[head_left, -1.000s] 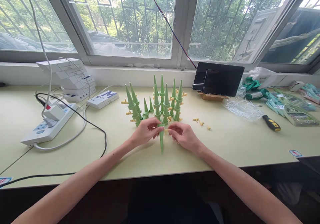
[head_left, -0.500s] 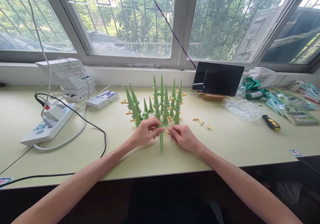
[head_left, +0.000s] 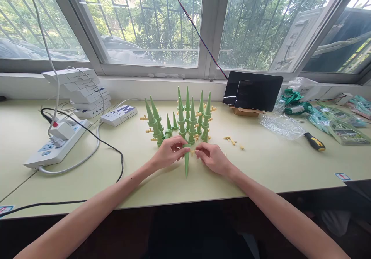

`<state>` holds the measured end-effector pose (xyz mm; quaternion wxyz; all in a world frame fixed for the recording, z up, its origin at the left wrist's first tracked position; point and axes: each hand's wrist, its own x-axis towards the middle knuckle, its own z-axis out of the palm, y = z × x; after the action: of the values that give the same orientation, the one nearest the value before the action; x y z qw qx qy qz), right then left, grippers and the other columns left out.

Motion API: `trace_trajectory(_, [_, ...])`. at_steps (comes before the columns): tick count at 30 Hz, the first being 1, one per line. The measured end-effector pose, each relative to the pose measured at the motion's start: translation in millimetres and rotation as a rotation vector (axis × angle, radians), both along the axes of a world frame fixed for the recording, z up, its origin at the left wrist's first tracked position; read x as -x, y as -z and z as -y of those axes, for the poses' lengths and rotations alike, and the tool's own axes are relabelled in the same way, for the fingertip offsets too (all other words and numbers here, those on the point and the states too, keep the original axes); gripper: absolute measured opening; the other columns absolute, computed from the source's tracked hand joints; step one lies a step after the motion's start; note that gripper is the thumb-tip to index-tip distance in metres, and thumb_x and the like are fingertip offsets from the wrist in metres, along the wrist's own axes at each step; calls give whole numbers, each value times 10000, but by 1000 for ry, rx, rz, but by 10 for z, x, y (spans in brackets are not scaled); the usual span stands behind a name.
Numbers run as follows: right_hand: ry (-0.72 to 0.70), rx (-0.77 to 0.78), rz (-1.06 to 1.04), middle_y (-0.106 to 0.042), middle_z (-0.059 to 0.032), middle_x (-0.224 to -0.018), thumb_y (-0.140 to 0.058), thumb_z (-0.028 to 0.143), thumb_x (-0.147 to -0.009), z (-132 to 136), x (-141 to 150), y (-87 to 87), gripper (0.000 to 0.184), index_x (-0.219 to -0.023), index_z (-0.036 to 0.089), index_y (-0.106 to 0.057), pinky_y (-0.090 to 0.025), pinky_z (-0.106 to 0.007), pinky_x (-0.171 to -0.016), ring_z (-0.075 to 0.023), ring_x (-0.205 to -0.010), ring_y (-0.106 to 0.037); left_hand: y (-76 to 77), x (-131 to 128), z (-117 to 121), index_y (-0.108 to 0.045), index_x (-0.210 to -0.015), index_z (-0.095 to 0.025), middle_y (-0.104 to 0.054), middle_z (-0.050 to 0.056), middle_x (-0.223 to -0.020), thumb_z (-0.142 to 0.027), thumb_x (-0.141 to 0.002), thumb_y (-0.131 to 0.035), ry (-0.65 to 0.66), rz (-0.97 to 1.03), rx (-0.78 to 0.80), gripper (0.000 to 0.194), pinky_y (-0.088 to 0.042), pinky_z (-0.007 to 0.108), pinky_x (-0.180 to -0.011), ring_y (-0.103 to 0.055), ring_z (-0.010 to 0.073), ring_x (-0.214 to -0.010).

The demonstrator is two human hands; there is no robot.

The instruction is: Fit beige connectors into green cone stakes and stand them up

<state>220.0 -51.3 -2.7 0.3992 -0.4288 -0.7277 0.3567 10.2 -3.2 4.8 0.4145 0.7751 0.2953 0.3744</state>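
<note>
My left hand (head_left: 171, 151) is closed on a green plastic spike (head_left: 187, 164), which looks like a plant watering spike and points down toward the near table edge. Just right of it, my right hand (head_left: 211, 156) pinches a small yellow valve piece (head_left: 192, 152) that meets the spike's side; how far it is seated I cannot tell. Behind both hands stand several green spikes (head_left: 191, 124) with yellow valves on their sides, some stacked on one another. A few loose yellow valves (head_left: 232, 141) lie on the table to the right of my right hand.
On the left are a white power strip (head_left: 58, 145), a black cable (head_left: 123, 162) and stacked white boxes (head_left: 84, 91). A tablet (head_left: 255, 91) leans at the back right, near clear plastic wrap (head_left: 282, 127), a screwdriver (head_left: 314, 142) and green packets (head_left: 348, 132).
Both hands keep nearly the same place and hold. My right fingers shift slightly at the yellow valve, and the spike's tip tilts a little to the left.
</note>
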Motion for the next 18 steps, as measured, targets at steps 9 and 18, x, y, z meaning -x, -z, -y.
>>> trace_trajectory(9, [33,-18,37,-610,-7,-682,-484,325,-962,9,5,-28,254,-804,179,-619,-418,-258,-572,-119,-566,-500,2,2,9,-612,-855,-129,-522,6,-806,-314,-865,-672,8,-3,11,195,-479,216,-458,-535,54,-502])
trace_trajectory(18, [2,-36,-43,-648,-31,-809,-588,295,-896,3,2,16,115,-921,185,-607,-485,-281,-664,-155,-721,-587,-9,1,7,-611,-852,-129,-524,5,-809,-326,-866,-671,10,1,9,206,-483,213,-458,-536,53,-500])
